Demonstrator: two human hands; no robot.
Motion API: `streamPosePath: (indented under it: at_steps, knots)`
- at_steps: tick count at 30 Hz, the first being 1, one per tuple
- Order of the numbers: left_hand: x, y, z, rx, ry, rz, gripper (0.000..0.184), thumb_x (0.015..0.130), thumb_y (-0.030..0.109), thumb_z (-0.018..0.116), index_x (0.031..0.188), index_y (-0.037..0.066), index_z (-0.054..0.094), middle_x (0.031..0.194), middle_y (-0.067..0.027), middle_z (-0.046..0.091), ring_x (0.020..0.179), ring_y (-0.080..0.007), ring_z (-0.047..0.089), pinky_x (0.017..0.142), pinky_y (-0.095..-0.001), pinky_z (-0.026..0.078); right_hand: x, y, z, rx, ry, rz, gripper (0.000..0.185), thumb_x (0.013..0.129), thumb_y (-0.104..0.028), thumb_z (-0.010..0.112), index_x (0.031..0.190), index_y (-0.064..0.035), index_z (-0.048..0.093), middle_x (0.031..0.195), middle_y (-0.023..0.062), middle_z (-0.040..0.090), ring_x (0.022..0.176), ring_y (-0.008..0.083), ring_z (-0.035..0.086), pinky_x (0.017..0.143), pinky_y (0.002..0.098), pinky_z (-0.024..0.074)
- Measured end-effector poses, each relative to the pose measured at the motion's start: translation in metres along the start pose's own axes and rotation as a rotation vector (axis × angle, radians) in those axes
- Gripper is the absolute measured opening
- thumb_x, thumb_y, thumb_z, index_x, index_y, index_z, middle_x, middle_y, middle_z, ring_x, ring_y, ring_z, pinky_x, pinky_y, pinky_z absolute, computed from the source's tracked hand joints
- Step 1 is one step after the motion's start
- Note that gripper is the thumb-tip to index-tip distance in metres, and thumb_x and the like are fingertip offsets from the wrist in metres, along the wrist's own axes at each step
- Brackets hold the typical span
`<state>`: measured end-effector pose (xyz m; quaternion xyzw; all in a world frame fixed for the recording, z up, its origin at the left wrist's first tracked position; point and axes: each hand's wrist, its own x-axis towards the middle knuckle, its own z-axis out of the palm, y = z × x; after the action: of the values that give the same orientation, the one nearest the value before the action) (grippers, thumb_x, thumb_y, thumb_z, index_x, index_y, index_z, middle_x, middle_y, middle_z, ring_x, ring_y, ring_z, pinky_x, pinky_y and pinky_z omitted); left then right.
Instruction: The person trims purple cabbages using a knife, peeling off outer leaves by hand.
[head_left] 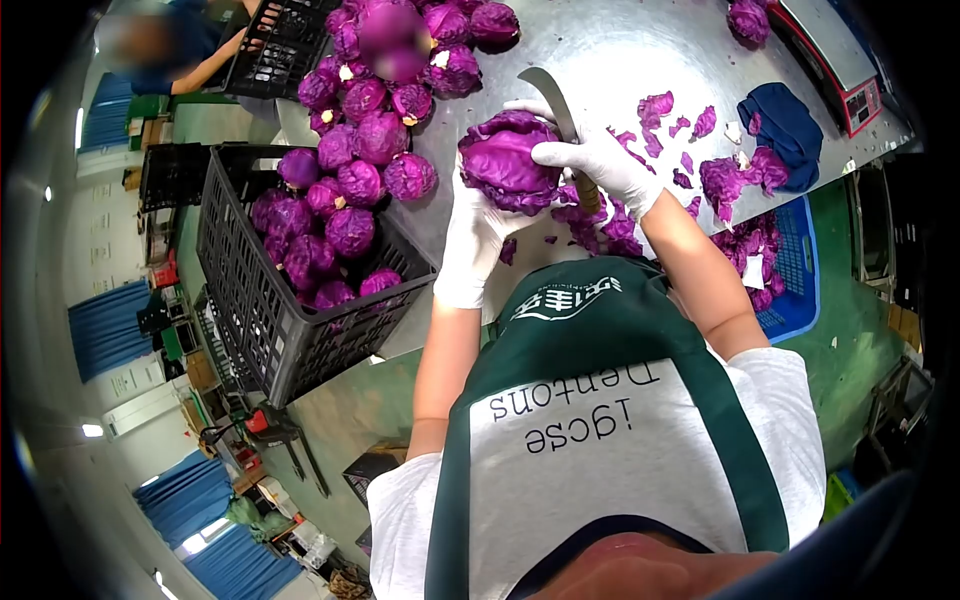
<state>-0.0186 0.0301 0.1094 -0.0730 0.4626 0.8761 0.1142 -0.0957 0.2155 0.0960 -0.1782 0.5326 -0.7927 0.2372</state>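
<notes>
A purple cabbage [508, 165] is held up over the metal table, its outer leaves loose and wrinkled. My left hand [472, 235], in a white glove, cups it from below and the left side. In my gloved right hand [612, 165] is a knife [552, 98] with a curved blade pointing away from me; its handle shows below the fingers. The thumb of that hand reaches to the cabbage's right side. Torn purple leaves [655, 108] lie scattered on the table to the right of my hands.
Whole cabbages [380, 138] are heaped at the table's back left, above a black crate [345, 335] of more cabbages. A blue basket [800, 270] of leaves stands right. Beyond are a dark blue cloth [785, 125] and a scale [830, 60]. Another person's arm [212, 65] touches a crate, upper left.
</notes>
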Motion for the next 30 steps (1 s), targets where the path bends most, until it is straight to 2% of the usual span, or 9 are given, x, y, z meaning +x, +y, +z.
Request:
streamPosePath:
  at_steps: [2,8,10,11,12,15,17,23,30]
  knots:
    - [0.0,0.002,-0.002,-0.251,0.014,-0.068,0.083,0.09,0.048,0.062,0.149,0.01,0.018,0.146,-0.0189,0.035,0.131,-0.037,0.044,0.101,-0.0577,0.047,0.0,-0.001,0.005,0.003,-0.049,-0.066,0.065,0.084,-0.026,0.072,0.141,-0.008,0.047,0.125,0.0081,0.061,0.117,0.0153,0.054,0.104,0.0312,0.039]
    - [0.003,0.003,0.002,-0.148,0.094,0.04,0.07,0.098,0.045,0.05,0.147,0.003,0.023,0.146,-0.0212,0.037,0.132,-0.0385,0.042,0.106,-0.0579,0.042,0.0,-0.009,0.014,-0.048,0.071,0.017,0.063,0.087,-0.028,0.069,0.143,-0.0118,0.046,0.11,0.0002,0.062,0.086,0.0052,0.053,0.073,0.0229,0.0442]
    - [0.003,0.002,-0.004,-0.216,0.061,0.029,0.059,0.098,0.034,0.054,0.147,0.018,0.026,0.142,-0.0161,0.041,0.127,-0.0333,0.049,0.1,-0.0519,0.05,0.001,-0.017,0.013,-0.052,0.068,0.064,0.061,0.088,-0.028,0.067,0.143,-0.0121,0.046,0.111,0.0006,0.062,0.086,0.0051,0.053,0.073,0.0226,0.0442]
    - [0.004,0.005,0.006,-0.29,0.081,0.032,0.059,0.097,0.03,0.055,0.147,0.019,0.026,0.142,-0.0144,0.042,0.128,-0.0326,0.049,0.101,-0.0521,0.048,0.001,-0.02,0.011,-0.112,0.066,0.135,0.061,0.088,-0.028,0.066,0.142,-0.0087,0.046,0.12,0.0052,0.06,0.098,0.0101,0.056,0.084,0.0248,0.0451]
    - [0.003,0.01,0.012,-0.206,0.048,0.043,0.06,0.099,0.034,0.051,0.145,0.003,0.029,0.145,-0.0177,0.041,0.132,-0.0352,0.043,0.111,-0.0546,0.036,0.002,-0.018,0.012,-0.059,0.075,0.091,0.059,0.089,-0.024,0.065,0.142,-0.006,0.045,0.123,0.0071,0.058,0.104,0.0126,0.054,0.089,0.027,0.0436]
    - [0.005,0.013,0.008,-0.284,0.051,-0.008,0.062,0.095,0.033,0.058,0.147,0.012,0.03,0.144,-0.0143,0.042,0.13,-0.0318,0.046,0.104,-0.0566,0.043,0.009,-0.019,0.025,0.345,0.06,-0.021,0.054,0.092,-0.013,0.061,0.14,0.002,0.043,0.133,0.0131,0.052,0.121,0.0203,0.051,0.106,0.0335,0.0389]
    - [0.002,0.019,0.009,-0.108,0.067,0.018,0.069,0.093,0.024,0.061,0.15,0.024,0.022,0.146,-0.0118,0.037,0.129,-0.0312,0.047,0.099,-0.0537,0.049,0.02,0.001,0.016,0.121,0.101,-0.068,0.056,0.094,-0.02,0.057,0.142,0.003,0.042,0.13,0.0134,0.055,0.113,0.0171,0.056,0.1,0.0292,0.043]
    - [0.005,0.013,-0.011,-0.31,0.087,-0.063,0.065,0.097,0.019,0.055,0.15,0.027,0.02,0.146,-0.0107,0.037,0.13,-0.0319,0.046,0.1,-0.0603,0.046,0.028,0.002,0.021,0.011,0.108,0.02,0.057,0.088,-0.019,0.065,0.138,0.0022,0.047,0.136,0.0144,0.053,0.125,0.0216,0.049,0.109,0.0342,0.0337]
    - [0.032,-0.001,-0.03,-0.346,0.17,0.06,0.058,0.096,0.017,0.058,0.146,0.019,0.029,0.139,-0.0096,0.045,0.126,-0.0268,0.05,0.096,-0.0476,0.052,0.054,0.02,0.017,-0.063,0.155,-0.086,0.05,0.09,-0.016,0.065,0.136,-0.0003,0.051,0.135,0.0145,0.054,0.126,0.0216,0.048,0.109,0.0338,0.0333]
